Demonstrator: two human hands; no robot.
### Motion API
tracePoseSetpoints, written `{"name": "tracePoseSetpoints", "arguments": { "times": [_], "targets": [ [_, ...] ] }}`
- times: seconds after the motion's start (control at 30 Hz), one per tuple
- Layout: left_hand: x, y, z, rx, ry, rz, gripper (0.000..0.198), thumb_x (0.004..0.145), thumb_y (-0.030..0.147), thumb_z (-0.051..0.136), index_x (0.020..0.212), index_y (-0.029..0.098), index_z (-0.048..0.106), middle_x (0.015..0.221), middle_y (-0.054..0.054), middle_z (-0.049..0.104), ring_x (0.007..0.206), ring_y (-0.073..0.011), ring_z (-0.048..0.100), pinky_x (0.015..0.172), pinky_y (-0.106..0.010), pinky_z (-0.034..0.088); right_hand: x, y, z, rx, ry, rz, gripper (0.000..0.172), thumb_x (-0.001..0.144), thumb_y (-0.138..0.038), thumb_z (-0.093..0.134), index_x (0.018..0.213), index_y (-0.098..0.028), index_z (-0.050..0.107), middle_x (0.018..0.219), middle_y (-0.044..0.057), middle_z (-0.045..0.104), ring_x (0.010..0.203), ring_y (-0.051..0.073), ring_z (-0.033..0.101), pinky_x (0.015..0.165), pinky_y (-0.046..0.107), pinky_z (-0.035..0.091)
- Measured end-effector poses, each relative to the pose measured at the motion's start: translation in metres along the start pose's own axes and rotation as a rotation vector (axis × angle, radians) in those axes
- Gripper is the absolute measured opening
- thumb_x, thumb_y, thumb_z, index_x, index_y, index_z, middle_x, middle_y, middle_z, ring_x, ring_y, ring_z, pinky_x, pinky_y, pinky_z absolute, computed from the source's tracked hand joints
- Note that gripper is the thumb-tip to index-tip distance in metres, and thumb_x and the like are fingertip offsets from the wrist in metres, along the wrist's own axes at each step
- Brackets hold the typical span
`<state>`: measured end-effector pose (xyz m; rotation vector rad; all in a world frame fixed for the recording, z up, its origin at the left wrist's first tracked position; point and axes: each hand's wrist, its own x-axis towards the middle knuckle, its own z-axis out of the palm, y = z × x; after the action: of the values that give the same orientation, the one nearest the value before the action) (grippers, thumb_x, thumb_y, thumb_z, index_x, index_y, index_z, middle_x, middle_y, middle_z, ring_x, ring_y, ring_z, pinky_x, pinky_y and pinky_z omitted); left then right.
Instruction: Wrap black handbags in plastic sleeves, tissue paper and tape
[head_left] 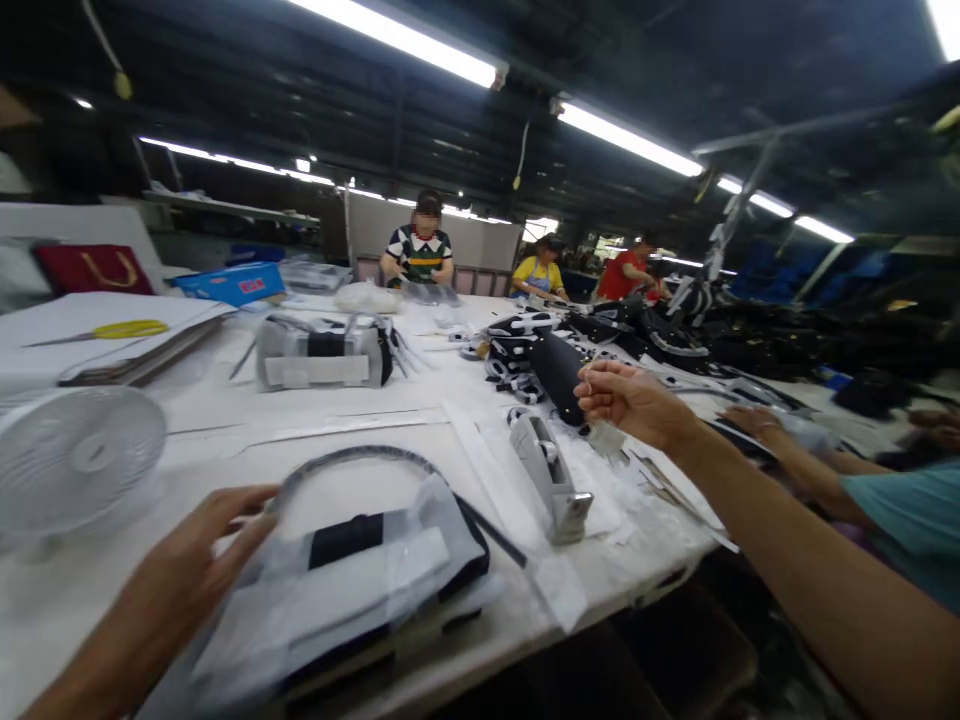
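At the lower left, my left hand (202, 560) has its thumb and fingers closed at the left end of a handbag's wrapped handle (360, 452). That handbag (349, 540) is dark, covered in clear plastic and white padding, and lies at the table's front edge. My right hand (626, 400) is raised over the table with thumb and fingertips pinched together. Whatever it pinches is too small to make out. Below and left of it stands a grey tape dispenser (547, 475). A black bag piece (556, 372) lies just behind my right fingers.
Another wrapped handbag (322, 355) stands farther back. A fan (82, 455) and yellow scissors (127, 329) on stacked sheets (97, 345) are at left, near a blue box (236, 285). Dark bag parts (645, 325) pile up at right. A co-worker's arm (787, 440) reaches in; others work behind.
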<state>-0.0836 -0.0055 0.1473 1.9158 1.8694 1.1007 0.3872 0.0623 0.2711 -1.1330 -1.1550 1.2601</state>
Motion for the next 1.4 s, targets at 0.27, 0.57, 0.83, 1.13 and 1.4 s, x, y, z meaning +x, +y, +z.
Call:
{"name": "tracePoseSetpoints", "arguments": {
  "times": [0.27, 0.57, 0.83, 1.13, 1.4],
  "targets": [
    [-0.044, 0.119, 0.024, -0.808, -0.390, 0.184, 0.051, 0.085, 0.036, 0.066, 0.133, 0.023, 0.055, 0.136, -0.009, 0.059, 0.125, -0.0271, 0.055, 0.109, -0.042, 0.040, -0.057, 0.036, 0.164, 0.077, -0.421, 0.193, 0.029, 0.069, -0.031, 0.086, 0.085, -0.016, 0.068, 0.082, 0.005, 0.074, 0.061, 0.013, 0.068, 0.052, 0.020, 0.054],
    [-0.070, 0.077, 0.026, -1.097, -0.309, -0.245, 0.034, 0.090, 0.050, 0.058, 0.090, 0.016, 0.059, 0.068, 0.000, 0.066, 0.038, -0.0048, 0.041, 0.040, -0.018, 0.031, -0.067, 0.082, 0.219, -0.120, -0.435, 0.229, 0.029, 0.065, -0.034, 0.083, 0.080, -0.012, 0.072, 0.068, 0.004, 0.069, 0.051, 0.009, 0.058, 0.041, 0.017, 0.039],
    [-0.067, 0.050, 0.019, -0.903, -0.078, -0.234, 0.027, 0.090, 0.043, 0.052, 0.079, 0.019, 0.054, 0.049, 0.009, 0.045, 0.041, -0.0077, 0.044, 0.045, -0.019, 0.036, -0.073, 0.107, 0.239, 0.213, -0.569, 0.495, 0.020, 0.067, -0.026, 0.075, 0.075, -0.018, 0.059, 0.070, 0.000, 0.067, 0.052, 0.009, 0.057, 0.052, 0.023, 0.053],
    [-0.073, 0.032, 0.019, -0.927, -0.028, -0.337, 0.026, 0.089, 0.043, 0.050, 0.079, 0.020, 0.052, 0.053, 0.009, 0.041, 0.038, -0.0066, 0.040, 0.039, -0.017, 0.033, -0.082, 0.124, 0.257, 0.075, -0.735, 0.436, 0.027, 0.072, -0.034, 0.079, 0.071, -0.018, 0.059, 0.048, -0.008, 0.049, 0.035, 0.005, 0.033, 0.043, 0.024, 0.046],
    [-0.100, 0.027, -0.018, -1.146, -0.602, -0.360, 0.032, 0.091, 0.049, 0.053, 0.083, 0.018, 0.057, 0.065, 0.002, 0.058, 0.052, -0.0098, 0.054, 0.054, -0.021, 0.044, -0.085, 0.110, 0.260, 0.010, -0.653, 0.279, 0.033, 0.067, -0.040, 0.083, 0.059, -0.018, 0.060, 0.082, 0.003, 0.064, 0.075, 0.015, 0.057, 0.071, 0.026, 0.048]
  ]
}}
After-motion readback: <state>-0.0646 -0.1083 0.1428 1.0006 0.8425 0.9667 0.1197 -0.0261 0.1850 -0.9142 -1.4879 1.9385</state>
